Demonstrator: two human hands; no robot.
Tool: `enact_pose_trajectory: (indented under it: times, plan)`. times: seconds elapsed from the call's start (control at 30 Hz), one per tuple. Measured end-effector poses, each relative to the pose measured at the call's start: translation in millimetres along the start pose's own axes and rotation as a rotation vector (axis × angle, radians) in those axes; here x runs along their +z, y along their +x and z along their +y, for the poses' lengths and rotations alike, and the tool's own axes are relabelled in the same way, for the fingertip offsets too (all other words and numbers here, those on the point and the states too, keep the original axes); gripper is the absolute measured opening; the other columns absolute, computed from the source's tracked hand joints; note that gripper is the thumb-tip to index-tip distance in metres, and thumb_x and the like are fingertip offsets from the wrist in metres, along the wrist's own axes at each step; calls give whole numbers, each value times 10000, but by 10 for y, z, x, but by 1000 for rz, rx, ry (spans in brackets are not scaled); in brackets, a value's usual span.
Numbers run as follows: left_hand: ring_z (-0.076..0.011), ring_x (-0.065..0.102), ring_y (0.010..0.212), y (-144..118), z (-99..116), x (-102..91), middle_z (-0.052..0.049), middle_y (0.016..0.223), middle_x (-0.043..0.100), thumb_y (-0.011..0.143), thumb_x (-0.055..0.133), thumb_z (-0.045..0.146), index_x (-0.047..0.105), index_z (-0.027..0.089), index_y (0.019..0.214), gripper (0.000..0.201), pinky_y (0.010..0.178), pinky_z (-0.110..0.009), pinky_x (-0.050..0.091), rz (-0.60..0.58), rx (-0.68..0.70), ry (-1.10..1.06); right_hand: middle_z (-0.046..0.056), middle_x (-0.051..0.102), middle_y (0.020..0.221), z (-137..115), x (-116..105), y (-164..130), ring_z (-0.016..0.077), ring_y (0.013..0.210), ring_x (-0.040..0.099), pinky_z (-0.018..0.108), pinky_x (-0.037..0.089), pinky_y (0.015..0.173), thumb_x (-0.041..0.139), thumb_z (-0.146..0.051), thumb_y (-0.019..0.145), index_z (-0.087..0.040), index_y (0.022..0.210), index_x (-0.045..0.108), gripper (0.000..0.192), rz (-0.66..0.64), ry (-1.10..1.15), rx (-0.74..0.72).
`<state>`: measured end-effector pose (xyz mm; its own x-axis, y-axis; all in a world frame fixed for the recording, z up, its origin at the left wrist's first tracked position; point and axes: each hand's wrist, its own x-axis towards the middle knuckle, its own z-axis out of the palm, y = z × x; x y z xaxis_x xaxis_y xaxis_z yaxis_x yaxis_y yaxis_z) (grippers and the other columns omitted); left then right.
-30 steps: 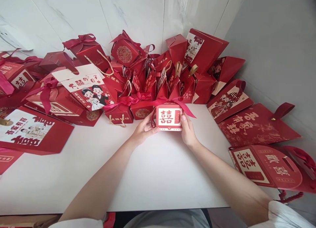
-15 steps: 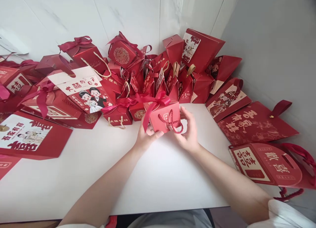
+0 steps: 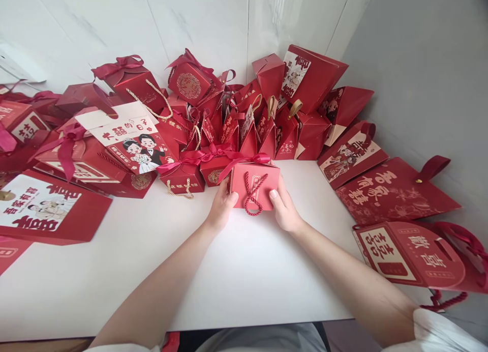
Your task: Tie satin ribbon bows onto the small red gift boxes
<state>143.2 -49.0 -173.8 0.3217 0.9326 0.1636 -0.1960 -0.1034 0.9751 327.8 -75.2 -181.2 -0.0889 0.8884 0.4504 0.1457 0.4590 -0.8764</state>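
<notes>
white table (image 3: 236, 281) nearest, bare arms running up from the bottom edge to both hands at mid table. left hand (image 3: 221, 209) is closed on the left side of a small red gift box (image 3: 254, 185), thumb over the near left corner. right hand (image 3: 284, 209) is closed on the right side, thumb up on the near face. the box sits between the two hands, low at the table surface; cannot tell whether its bottom touches. twisted red cord handle (image 3: 251, 194) hangs in a loop down the near face, red ribbon (image 3: 244, 161) is tied at the top edge.

handling, as a judgement: thin folded card, looks light, walls likely dent under a hard squeeze, so flat finger pressure on opposite side walls as here suits it. surface looks matte, not slippery. cord is limp and loose, a fair lift point but the box would swing. ribbon is soft and may pull undone, poor grab point.

just behind the box, a row of small red ribboned boxes (image 3: 183, 171) touching each other. left, a flat red bag with a cartoon couple (image 3: 133, 143). right, flat red bags (image 3: 396, 189) lying near the wall. farthest, a pile of red boxes and bags (image 3: 267, 103) stacked into the corner of the white wall (image 3: 206, 21).
</notes>
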Motion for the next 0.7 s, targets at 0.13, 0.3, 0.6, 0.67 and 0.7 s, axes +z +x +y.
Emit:
enact_pose_trajectory:
  times: [0.13,0.3,0.6,0.67,0.7]
  plan:
    - [-342,465,1339,-14,3,11,-109,1471,488,808,596,657,489,220,1365,716,1097,-481,408,-49,23,43,76,334,1564,2,5,-1,281,1318,477,476,402,1111,386,-584,987,-293,1550,216,656,74,-3,-38]
    - [-338,519,1289,-42,-51,-16,-119,1433,530,818,571,667,488,209,1356,712,1057,-460,452,-55,56,110,100,435,1492,-12,3,-9,295,1259,524,499,435,1072,368,-613,974,-272,1535,248,667,116,-52,-68]
    - [-344,478,1333,-38,-63,-34,-110,1439,527,844,536,658,490,210,1375,696,1069,-470,441,-50,55,155,90,401,1515,-2,-2,-7,279,1243,536,472,467,1041,403,-587,975,-286,1520,270,636,120,-27,-51]
    - [-346,494,1319,-41,-71,-36,-114,1436,530,848,535,653,483,210,1386,699,1067,-479,443,-53,53,155,91,413,1507,-13,2,-6,282,1240,540,473,470,1033,414,-577,976,-286,1514,283,625,128,-14,-65]
    - [-346,498,1315,-41,-75,-38,-113,1437,530,848,536,653,482,211,1391,702,1066,-480,446,-53,51,154,90,419,1503,-19,3,-6,284,1249,534,473,471,1030,418,-569,977,-288,1510,289,616,131,-7,-70]
